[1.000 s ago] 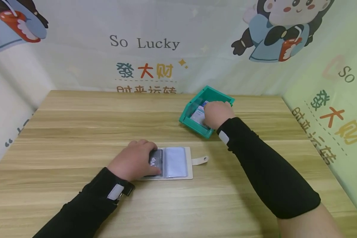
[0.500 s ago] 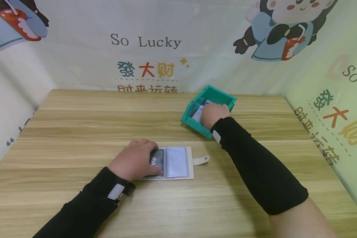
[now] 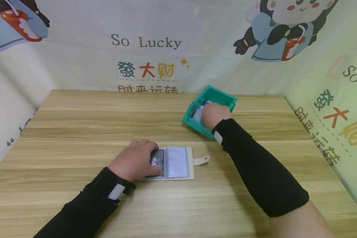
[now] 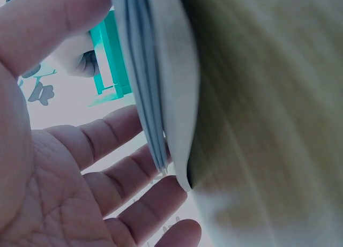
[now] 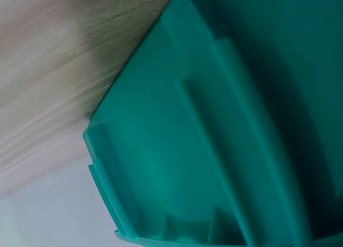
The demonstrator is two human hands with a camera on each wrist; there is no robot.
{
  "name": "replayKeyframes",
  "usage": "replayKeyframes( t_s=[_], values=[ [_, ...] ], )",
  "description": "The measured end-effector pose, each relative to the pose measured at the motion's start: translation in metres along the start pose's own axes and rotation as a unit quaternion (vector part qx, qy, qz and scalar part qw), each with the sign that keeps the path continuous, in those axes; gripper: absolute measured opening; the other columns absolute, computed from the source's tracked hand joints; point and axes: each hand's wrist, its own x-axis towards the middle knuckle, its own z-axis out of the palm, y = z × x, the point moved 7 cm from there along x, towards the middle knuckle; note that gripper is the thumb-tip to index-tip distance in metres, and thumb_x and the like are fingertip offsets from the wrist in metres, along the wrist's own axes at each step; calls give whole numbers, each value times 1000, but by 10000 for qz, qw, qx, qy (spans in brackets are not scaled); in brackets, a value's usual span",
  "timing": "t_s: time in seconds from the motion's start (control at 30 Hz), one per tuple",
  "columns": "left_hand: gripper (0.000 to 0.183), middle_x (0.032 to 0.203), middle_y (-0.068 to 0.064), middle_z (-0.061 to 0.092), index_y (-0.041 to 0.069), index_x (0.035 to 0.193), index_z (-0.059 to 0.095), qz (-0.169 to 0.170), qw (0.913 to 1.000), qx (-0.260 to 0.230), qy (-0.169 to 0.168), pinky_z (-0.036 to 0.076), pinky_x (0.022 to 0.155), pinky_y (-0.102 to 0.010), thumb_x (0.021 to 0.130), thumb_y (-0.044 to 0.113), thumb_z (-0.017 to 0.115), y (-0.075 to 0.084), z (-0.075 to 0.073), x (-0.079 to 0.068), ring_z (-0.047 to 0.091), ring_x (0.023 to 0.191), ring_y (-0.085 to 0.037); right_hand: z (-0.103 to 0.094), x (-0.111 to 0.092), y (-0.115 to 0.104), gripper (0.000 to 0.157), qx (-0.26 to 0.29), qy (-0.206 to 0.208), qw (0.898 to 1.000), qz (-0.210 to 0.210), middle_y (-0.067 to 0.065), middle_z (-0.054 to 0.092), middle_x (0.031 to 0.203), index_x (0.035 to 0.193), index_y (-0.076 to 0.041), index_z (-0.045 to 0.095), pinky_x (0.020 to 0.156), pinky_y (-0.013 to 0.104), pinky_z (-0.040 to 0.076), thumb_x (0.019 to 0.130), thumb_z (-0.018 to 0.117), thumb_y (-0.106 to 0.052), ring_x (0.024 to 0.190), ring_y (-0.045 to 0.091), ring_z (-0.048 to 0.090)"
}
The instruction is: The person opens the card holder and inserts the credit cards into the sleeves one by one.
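A cream card holder [image 3: 191, 165] lies spread on the wooden table, with a dark card marked "Vip" [image 3: 157, 161] in its left sleeve and a pale, clear sleeve [image 3: 177, 162] on the right. My left hand [image 3: 132, 161] holds the holder's left part, thumb on the near side over the dark card, fingers at the far edge. In the left wrist view the layered sleeves [image 4: 143, 81] show edge-on beside the fingers. My right hand [image 3: 215, 115] reaches into a green plastic bin [image 3: 194, 128], over some pale printed cards [image 3: 198, 114]; its fingertips are hidden.
A strap with a snap [image 3: 201, 160] sticks out from the holder's right side. The bin stands near the table's back edge, before a printed cloth backdrop [image 3: 148, 19]. Another stretch of cloth [image 3: 330, 96] borders the table on the right.
My right hand and forearm have shifted slightly left within the bin. The left hand and card holder stay as they were.
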Motion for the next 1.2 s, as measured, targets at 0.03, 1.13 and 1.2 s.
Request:
replayKeyframes(
  t_s=[0.03,1.13,1.2],
  values=[
    [72,114,-7,58,9,120,59,2,10000,1,1,45,77,-42,66,52,78,0,0,0,46,88,-23,-1,0,1,18,13,56,10000,-15,10,63,88,97,-4,63,75,47,48,94,47,-12,77,21,53],
    [62,124,-11,56,6,132,49,-136,9944,-931,484,45,89,-46,86,46,63,5,-14,5,50,109,-23,-33,-69,6,17,3392,1429,9298,-101,7,64,86,103,-4,64,57,33,47,93,58,-16,69,18,54],
    [63,121,-9,58,7,133,48,-157,9921,-1149,476,47,86,-44,86,45,63,7,-14,6,51,105,-19,-29,-76,1,16,3692,1330,9197,-155,6,63,83,102,-5,64,53,32,45,92,59,-17,65,18,54]
  ],
)
